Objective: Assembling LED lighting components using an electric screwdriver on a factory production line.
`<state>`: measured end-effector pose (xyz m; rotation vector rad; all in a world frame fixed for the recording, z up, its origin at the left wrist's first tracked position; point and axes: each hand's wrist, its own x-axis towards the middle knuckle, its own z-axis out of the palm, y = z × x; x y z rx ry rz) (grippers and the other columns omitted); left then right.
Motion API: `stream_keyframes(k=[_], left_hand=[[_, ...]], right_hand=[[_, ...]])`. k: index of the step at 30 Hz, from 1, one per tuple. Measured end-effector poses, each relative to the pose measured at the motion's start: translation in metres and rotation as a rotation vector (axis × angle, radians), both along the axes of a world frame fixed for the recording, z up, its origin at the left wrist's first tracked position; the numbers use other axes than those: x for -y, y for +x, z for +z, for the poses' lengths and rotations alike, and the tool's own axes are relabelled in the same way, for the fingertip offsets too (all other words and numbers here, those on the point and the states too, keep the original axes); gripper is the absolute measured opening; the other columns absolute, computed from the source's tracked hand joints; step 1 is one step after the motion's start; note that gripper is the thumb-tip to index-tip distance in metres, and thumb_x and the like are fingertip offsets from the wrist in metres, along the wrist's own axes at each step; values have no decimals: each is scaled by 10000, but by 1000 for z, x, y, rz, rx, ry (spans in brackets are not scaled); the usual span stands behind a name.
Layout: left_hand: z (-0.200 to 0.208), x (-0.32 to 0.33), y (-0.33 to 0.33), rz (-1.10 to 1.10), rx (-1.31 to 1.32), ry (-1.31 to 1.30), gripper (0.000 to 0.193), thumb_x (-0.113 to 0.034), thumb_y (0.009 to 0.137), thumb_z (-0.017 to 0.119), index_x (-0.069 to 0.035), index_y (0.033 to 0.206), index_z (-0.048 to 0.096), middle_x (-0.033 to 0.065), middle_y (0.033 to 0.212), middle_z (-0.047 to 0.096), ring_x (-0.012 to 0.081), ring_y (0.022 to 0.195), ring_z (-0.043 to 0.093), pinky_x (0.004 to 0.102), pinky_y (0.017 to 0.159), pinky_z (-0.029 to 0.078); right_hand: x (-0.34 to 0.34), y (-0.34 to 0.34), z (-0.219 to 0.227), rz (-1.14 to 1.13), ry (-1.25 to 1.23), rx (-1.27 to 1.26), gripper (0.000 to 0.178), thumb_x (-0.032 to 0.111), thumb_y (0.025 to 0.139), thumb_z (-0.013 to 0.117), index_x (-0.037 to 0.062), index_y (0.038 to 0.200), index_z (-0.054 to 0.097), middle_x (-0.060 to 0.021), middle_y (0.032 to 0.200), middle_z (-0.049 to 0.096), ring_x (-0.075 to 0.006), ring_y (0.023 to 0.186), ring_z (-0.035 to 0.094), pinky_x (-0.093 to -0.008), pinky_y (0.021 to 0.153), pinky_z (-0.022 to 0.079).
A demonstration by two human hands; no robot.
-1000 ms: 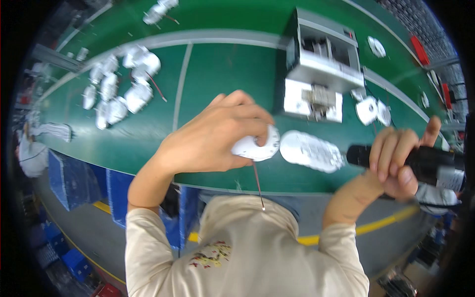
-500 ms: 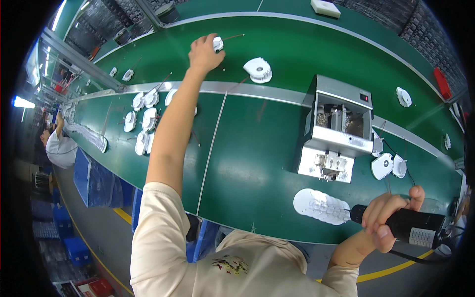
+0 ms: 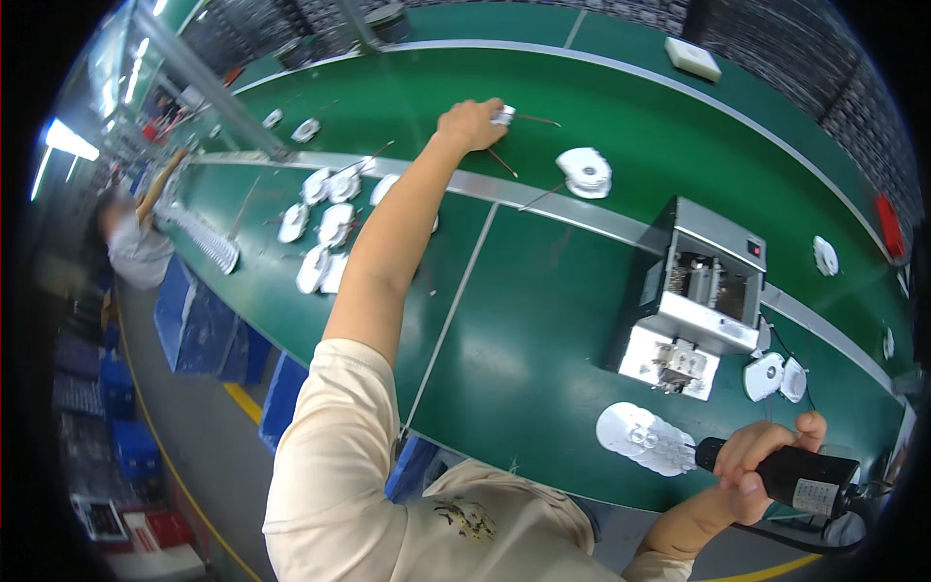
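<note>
My left hand (image 3: 469, 124) reaches far across the green conveyor belt (image 3: 543, 320) and is closed on a small white part with thin wires (image 3: 503, 114) at the far side. A white round part (image 3: 585, 172) lies just to the right of it. My right hand (image 3: 766, 466) is near the front edge, gripping a black electric screwdriver (image 3: 790, 473). Its tip points at a white oval tray (image 3: 644, 437) lying on the belt.
A grey metal machine (image 3: 700, 291) stands on the belt at right, with white round parts (image 3: 776, 376) beside it. Several white round parts (image 3: 325, 228) lie in a group at left. Blue crates (image 3: 208, 335) stand below the belt. Another person (image 3: 131, 238) works at far left.
My left hand has gone from a white part near the front edge out to the far side of the belt, now closed on a small wired part. The right hand stays on the screwdriver.
</note>
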<state>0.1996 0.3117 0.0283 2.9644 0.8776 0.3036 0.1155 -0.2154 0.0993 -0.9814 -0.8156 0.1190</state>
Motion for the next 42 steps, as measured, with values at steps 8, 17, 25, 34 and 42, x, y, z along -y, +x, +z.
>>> stream_keyframes(k=[8, 17, 25, 34, 42], left_hand=[[52, 35, -109, -224, -381, -153, 449, -356, 691, 663, -236, 1123, 640, 141, 1034, 661, 319, 963, 626, 382, 862, 488], [108, 116, -198, -367, 465, -392, 362, -297, 788, 714, -65, 1047, 616, 69, 913, 560, 159, 904, 553, 280, 800, 440], [-6, 220, -227, -649, 737, -941, 243, -97, 749, 757, -40, 852, 544, 115, 1102, 553, 293, 1161, 539, 355, 920, 426], [-12, 187, -276, -691, 387, -450, 342, -157, 597, 845, -60, 761, 562, 96, 1158, 570, 333, 1186, 500, 410, 933, 440], [22, 189, -273, -731, 125, -572, 258, 2, 564, 717, -50, 783, 592, 132, 1193, 506, 350, 1126, 518, 418, 931, 442]], right_hand=[[-2, -5, -1, 22, 23, 38, 680, 26, 744, 643, -8, 1293, 243, -40, 564, 466, -119, 390, 442, -250, 382, 408], [-2, -11, 2, 46, 63, 18, 683, 84, 763, 639, -16, 1301, 231, -45, 577, 465, -116, 379, 423, -244, 396, 399], [-15, -10, 1, 67, 63, -17, 620, 80, 708, 626, -39, 1222, 300, -35, 578, 452, -107, 385, 419, -242, 382, 387], [-11, -7, -4, 108, 71, 12, 596, 66, 710, 622, -31, 1215, 321, -40, 616, 473, -103, 403, 434, -241, 392, 395], [-9, -10, 2, 103, 69, 63, 577, 67, 742, 601, -35, 1246, 339, -20, 604, 447, -92, 395, 422, -230, 397, 395]])
